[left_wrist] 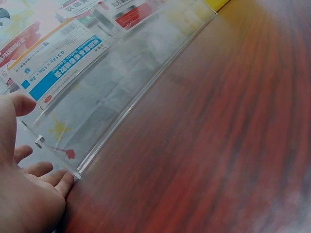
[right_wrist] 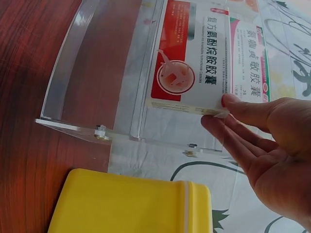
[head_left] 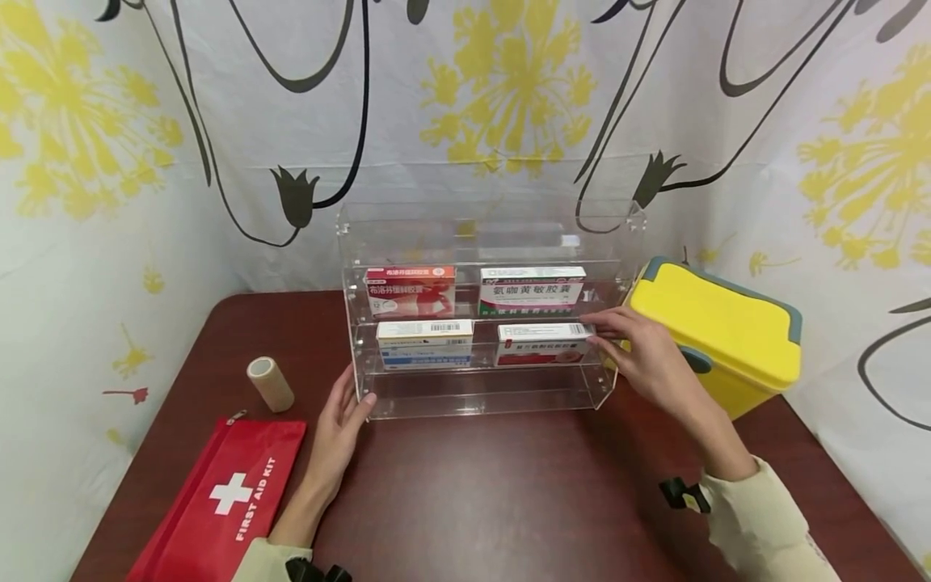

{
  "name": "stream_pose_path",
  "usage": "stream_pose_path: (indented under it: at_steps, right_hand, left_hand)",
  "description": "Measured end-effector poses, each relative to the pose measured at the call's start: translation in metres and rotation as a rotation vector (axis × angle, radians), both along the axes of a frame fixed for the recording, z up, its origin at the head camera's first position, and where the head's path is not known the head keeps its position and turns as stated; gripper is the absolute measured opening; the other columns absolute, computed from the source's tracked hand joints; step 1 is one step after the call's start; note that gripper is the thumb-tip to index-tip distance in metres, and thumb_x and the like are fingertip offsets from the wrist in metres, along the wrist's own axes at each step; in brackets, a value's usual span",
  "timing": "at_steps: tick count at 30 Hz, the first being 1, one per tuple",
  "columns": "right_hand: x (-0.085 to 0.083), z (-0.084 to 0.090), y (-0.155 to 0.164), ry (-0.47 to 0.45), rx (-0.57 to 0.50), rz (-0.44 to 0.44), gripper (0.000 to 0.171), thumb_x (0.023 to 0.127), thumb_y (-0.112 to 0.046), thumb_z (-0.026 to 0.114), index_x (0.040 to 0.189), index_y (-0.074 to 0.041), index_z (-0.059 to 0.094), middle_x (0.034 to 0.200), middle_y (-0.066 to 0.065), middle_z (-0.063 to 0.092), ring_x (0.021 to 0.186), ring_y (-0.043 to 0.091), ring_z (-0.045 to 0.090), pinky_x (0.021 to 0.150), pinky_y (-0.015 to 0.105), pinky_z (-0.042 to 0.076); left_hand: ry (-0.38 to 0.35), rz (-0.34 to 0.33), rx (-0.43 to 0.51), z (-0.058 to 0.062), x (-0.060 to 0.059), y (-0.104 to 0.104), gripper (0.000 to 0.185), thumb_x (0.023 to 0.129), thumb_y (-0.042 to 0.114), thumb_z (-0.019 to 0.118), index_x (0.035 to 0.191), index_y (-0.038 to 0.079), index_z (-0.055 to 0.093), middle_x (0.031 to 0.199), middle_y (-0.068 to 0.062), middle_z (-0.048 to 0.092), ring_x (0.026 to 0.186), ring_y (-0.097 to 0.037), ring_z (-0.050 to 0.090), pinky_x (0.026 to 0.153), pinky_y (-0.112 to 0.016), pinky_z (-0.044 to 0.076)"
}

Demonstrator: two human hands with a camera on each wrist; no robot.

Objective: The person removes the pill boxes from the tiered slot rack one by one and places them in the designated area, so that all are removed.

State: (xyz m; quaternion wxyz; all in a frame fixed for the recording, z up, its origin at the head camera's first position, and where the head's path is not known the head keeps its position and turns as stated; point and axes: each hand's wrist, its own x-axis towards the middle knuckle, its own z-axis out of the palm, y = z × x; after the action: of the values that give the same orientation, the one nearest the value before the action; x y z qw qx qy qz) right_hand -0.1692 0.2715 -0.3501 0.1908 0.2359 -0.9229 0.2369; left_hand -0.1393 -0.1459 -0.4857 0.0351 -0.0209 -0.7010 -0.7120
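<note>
A clear acrylic display rack (head_left: 480, 404) with stepped shelves stands on the table, holding several medicine boxes. My right hand (head_left: 647, 352) pinches the right end of a red-and-white medicine box (head_left: 541, 346) on the lower occupied shelf; in the right wrist view, thumb and fingertips meet at that box's corner (right_wrist: 189, 63). My left hand (head_left: 338, 428) grips the rack's lower left side, thumb at the front edge and fingers along the outside. Left of the pinched box is a blue-and-white box (head_left: 425, 346). Above sit a red box (head_left: 410, 293) and a white-and-green box (head_left: 531, 291).
A yellow container with a grey-blue trim (head_left: 716, 323) stands close to the rack's right side. At the left are a small beige cylinder (head_left: 271, 385) and a red first aid pouch (head_left: 240, 493). A patterned curtain (head_left: 465, 97) hangs behind the table.
</note>
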Motion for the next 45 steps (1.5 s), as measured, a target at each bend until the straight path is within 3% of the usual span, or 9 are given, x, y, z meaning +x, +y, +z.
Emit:
stream_pose_path:
  at_steps: [7, 12, 21, 33, 45]
  right_hand:
    - [0.002, -0.005, 0.001, 0.054, 0.006, 0.056, 0.035, 0.081, 0.001, 0.077, 0.115, -0.007, 0.072, 0.101, 0.004, 0.066, 0.081, 0.011, 0.059, 0.065, 0.019, 0.048]
    - [0.002, -0.008, 0.004, 0.083, -0.001, 0.100, 0.037, 0.082, 0.005, 0.075, 0.117, -0.005, 0.071, 0.103, 0.005, 0.064, 0.081, 0.008, 0.053, 0.064, 0.014, 0.042]
    - [-0.004, -0.009, 0.008, 0.148, -0.044, 0.175, 0.039, 0.081, 0.009, 0.074, 0.118, -0.003, 0.070, 0.105, 0.007, 0.063, 0.084, 0.009, 0.054, 0.066, 0.014, 0.043]
    - [-0.006, 0.006, 0.011, 0.148, -0.084, 0.157, 0.043, 0.079, 0.009, 0.076, 0.119, -0.005, 0.071, 0.110, 0.006, 0.064, 0.099, 0.017, 0.059, 0.082, 0.010, 0.042]
    - [-0.007, 0.024, 0.010, 0.220, -0.114, 0.163, 0.042, 0.077, 0.011, 0.076, 0.116, -0.004, 0.072, 0.108, 0.006, 0.065, 0.095, 0.017, 0.062, 0.078, 0.012, 0.043]
  left_hand:
    - [-0.039, 0.000, -0.024, -0.003, 0.005, -0.003, 0.063, 0.099, 0.022, 0.060, 0.154, 0.025, 0.030, 0.153, 0.001, 0.035, 0.139, -0.016, 0.035, 0.101, -0.019, 0.038]
    - [-0.036, -0.005, -0.027, -0.004, 0.006, -0.002, 0.063, 0.099, 0.026, 0.061, 0.154, 0.025, 0.030, 0.152, 0.001, 0.036, 0.139, -0.016, 0.035, 0.101, -0.019, 0.038]
    - [-0.016, -0.005, -0.010, -0.002, 0.005, -0.001, 0.062, 0.099, 0.024, 0.061, 0.154, 0.019, 0.031, 0.151, -0.002, 0.039, 0.138, -0.018, 0.036, 0.101, -0.018, 0.038]
    - [-0.017, -0.004, 0.005, -0.002, 0.001, -0.002, 0.059, 0.099, 0.026, 0.062, 0.150, 0.014, 0.037, 0.148, -0.008, 0.042, 0.137, -0.023, 0.039, 0.100, -0.017, 0.038]
    - [-0.030, -0.009, -0.006, -0.001, 0.000, -0.002, 0.060, 0.098, 0.029, 0.062, 0.151, 0.015, 0.036, 0.148, -0.005, 0.043, 0.136, -0.018, 0.040, 0.101, -0.019, 0.038]
